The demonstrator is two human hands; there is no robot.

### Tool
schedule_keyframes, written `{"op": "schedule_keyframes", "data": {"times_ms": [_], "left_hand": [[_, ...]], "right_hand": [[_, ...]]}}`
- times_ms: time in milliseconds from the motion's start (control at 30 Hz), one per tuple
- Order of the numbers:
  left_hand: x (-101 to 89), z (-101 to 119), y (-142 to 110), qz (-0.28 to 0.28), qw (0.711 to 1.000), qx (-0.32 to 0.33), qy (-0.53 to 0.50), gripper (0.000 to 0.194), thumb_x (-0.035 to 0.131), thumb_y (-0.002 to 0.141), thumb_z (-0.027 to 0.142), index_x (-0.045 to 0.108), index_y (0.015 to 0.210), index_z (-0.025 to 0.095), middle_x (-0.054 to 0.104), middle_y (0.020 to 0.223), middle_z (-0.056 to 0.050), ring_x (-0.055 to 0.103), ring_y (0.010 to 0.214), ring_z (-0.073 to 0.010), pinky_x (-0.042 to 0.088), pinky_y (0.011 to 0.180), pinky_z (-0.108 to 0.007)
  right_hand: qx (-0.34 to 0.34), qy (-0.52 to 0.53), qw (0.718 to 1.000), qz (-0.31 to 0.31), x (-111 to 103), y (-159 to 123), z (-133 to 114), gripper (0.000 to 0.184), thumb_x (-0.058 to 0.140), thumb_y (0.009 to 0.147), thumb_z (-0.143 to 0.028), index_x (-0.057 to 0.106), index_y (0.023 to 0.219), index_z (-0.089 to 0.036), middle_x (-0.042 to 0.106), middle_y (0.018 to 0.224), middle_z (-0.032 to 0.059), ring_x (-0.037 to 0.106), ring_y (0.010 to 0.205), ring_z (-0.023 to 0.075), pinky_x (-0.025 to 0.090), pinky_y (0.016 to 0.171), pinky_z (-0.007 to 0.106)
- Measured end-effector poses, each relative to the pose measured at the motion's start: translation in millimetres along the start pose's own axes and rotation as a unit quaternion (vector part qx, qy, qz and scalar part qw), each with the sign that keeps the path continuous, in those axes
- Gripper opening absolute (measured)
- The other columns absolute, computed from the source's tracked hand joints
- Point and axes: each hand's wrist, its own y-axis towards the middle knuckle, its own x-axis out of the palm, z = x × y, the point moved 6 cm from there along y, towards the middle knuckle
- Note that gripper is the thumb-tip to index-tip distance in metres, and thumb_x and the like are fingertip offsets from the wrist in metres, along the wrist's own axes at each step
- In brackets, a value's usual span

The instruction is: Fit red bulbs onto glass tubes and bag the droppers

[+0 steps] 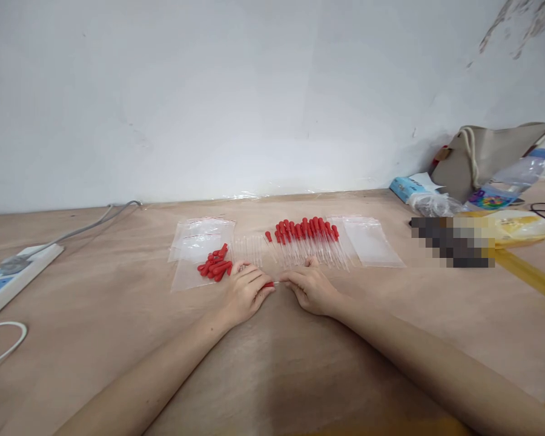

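With the left hand (249, 290) pinching a red rubber bulb (269, 284) and the right hand (312, 287) gripping a clear pipette tube (277, 283), the two meeting end-on between the hands, it seems best to keep both in one straight line, fingers close to the joint, because a thin tube could snap if bent. Capped droppers (306, 233) lie in a row beyond, on a brown wood-look table (95, 333) running back to a white wall (209, 109), with a power strip (25, 284) at far left and a plastic bottle (518, 178) at right.
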Motion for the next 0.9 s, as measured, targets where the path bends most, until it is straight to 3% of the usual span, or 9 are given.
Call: {"op": "schedule_keyframes", "data": {"times_ms": [200,400,567,667,767,900], "left_hand": [[-4.8,-5.5,1.8,0.019,0.999,0.021,0.038,0.016,0.045,0.086,0.026,0.061,0.088,0.022,0.066,0.079,-0.002,0.056,0.078,-0.0169,0.029,0.091,-0.041],[-21.5,-17.7,3.2,0.074,0.995,-0.016,0.065,0.016,0.049,0.084,0.027,0.062,0.093,0.025,0.067,0.087,-0.001,0.056,0.081,-0.0178,0.029,0.092,-0.041],[-42.7,-51.4,5.4,0.117,0.978,-0.154,0.083,0.020,0.051,0.081,0.030,0.061,0.097,0.024,0.064,0.095,-0.005,0.054,0.091,-0.0226,0.034,0.086,-0.041],[-49.5,-80.1,2.4,0.092,0.964,-0.236,0.077,0.020,0.055,0.076,0.032,0.063,0.092,0.023,0.062,0.097,-0.006,0.054,0.092,-0.0250,0.038,0.081,-0.040],[-50.4,-107.4,-4.4,0.054,0.951,-0.302,0.047,0.022,0.055,0.073,0.036,0.065,0.087,0.022,0.061,0.096,-0.008,0.056,0.089,-0.0250,0.043,0.074,-0.035],[-45.7,-133.5,-17.0,0.032,0.922,-0.385,-0.020,0.026,0.054,0.073,0.042,0.064,0.085,0.021,0.064,0.092,-0.006,0.060,0.081,-0.0220,0.045,0.064,-0.030]], "right_hand": [[-0.002,-0.055,0.998,-0.001,-9.2,5.4,-7.5,0.024,0.036,0.087,-0.016,0.058,0.097,-0.017,0.066,0.082,0.0044,0.054,0.071,0.0132,0.022,0.077,0.031],[0.045,-0.126,0.991,-0.011,-26.4,12.0,-10.2,0.026,0.040,0.088,-0.025,0.062,0.079,-0.016,0.062,0.080,0.0067,0.052,0.078,0.0151,0.022,0.072,0.030],[0.201,-0.071,0.977,-0.017,-27.7,27.8,18.2,0.024,0.043,0.082,-0.028,0.059,0.068,-0.017,0.063,0.070,0.0016,0.053,0.067,0.0130,0.024,0.068,0.029],[0.306,-0.023,0.951,0.017,-25.7,41.6,37.9,0.027,0.042,0.081,-0.032,0.059,0.066,-0.019,0.063,0.068,-0.0002,0.054,0.065,0.0130,0.027,0.069,0.028],[0.351,-0.027,0.935,0.034,-19.2,56.2,46.4,0.027,0.042,0.079,-0.033,0.061,0.066,-0.020,0.064,0.070,0.0004,0.055,0.069,0.0149,0.028,0.074,0.030],[0.373,-0.073,0.925,0.013,-7.4,67.9,49.7,0.033,0.041,0.079,-0.037,0.061,0.062,-0.018,0.063,0.066,0.0036,0.056,0.067,0.0170,0.027,0.079,0.036]]}}
